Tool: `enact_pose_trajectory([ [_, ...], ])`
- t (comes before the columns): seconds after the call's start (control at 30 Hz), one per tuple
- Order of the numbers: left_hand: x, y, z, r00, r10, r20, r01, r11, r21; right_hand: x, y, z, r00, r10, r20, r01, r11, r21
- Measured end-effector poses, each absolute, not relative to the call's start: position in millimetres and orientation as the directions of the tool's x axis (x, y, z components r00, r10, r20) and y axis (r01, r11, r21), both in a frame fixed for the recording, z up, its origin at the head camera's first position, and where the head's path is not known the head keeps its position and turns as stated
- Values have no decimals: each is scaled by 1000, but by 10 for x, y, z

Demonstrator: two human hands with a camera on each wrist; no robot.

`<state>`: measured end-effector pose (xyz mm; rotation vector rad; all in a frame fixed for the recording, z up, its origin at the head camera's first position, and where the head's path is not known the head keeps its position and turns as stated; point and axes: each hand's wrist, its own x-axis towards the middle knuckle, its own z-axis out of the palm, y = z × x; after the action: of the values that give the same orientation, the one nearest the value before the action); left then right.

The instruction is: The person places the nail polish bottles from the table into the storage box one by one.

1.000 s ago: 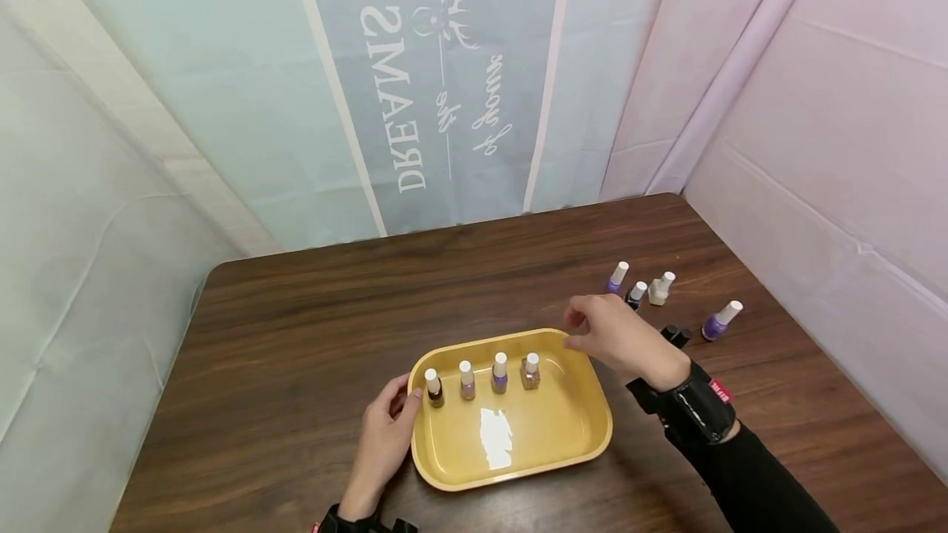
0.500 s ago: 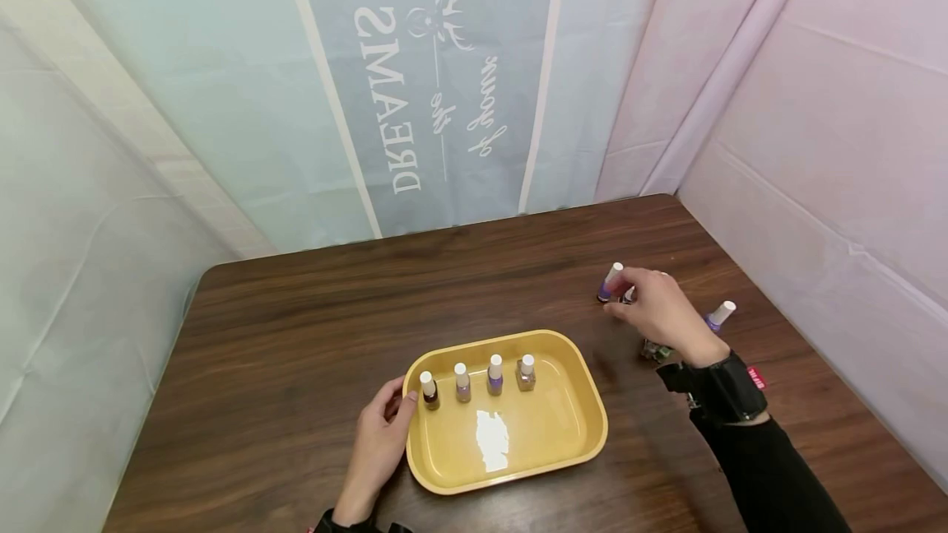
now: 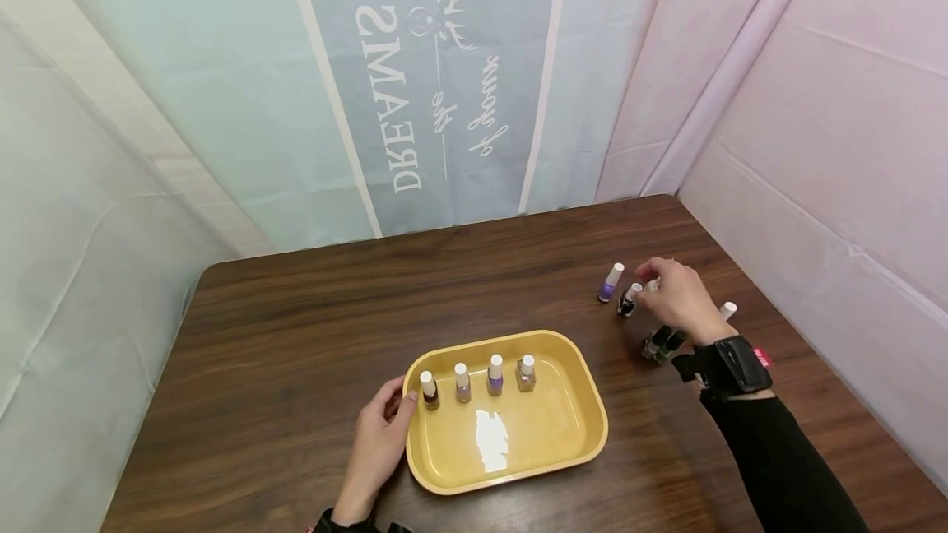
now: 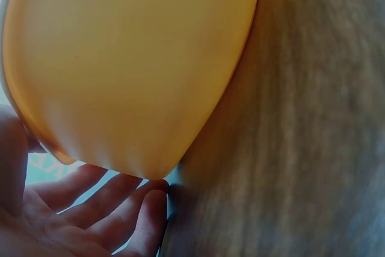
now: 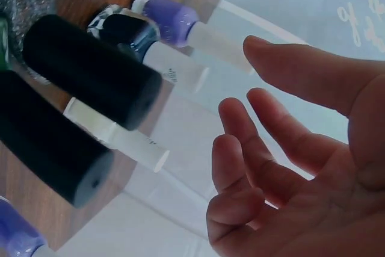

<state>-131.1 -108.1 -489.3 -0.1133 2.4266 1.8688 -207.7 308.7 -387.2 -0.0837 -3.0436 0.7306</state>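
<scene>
My left hand [image 3: 381, 438] holds the left end of a yellow tray [image 3: 544, 426], thumb at the rim and fingers along the outer wall. In the tray stands a row of nail polish bottles with white caps: dark [image 3: 430, 393], pinkish [image 3: 462, 385], purple [image 3: 495, 377] and glittery [image 3: 527, 374]. To the right, my right hand [image 3: 681, 300] hovers over more nail polish, its fingers apart and holding nothing in the right wrist view. Closest to its fingertips are a black bottle [image 3: 628, 301] and a whitish bottle [image 5: 117, 133], the latter mostly hidden from the head view.
A purple bottle [image 3: 611, 282] stands left of the black one. Two black-capped bottles [image 3: 657, 344] are beneath the right wrist. Another white cap [image 3: 728, 311] shows behind that hand. Fabric curtains [image 3: 444, 105] rise behind the wooden table [image 3: 333, 311] and at its sides.
My right hand has moved from above the tray's right corner to the bottles at the right, then slightly farther right. The left hand keeps its hold on the tray.
</scene>
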Motion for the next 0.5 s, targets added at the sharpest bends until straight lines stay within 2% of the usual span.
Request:
enact_pose_trajectory([
  [0.23, -1298, -1077, -4881, -996, 2, -91, -87, 253, 964, -2156, 3096, -3914, -997, 72, -38, 82, 907, -414],
  [0.5, -1308, -1076, -4891, -995, -9, -94, -93, 263, 960, -2257, 3069, -3966, -987, 119, -110, 147, 943, -300],
])
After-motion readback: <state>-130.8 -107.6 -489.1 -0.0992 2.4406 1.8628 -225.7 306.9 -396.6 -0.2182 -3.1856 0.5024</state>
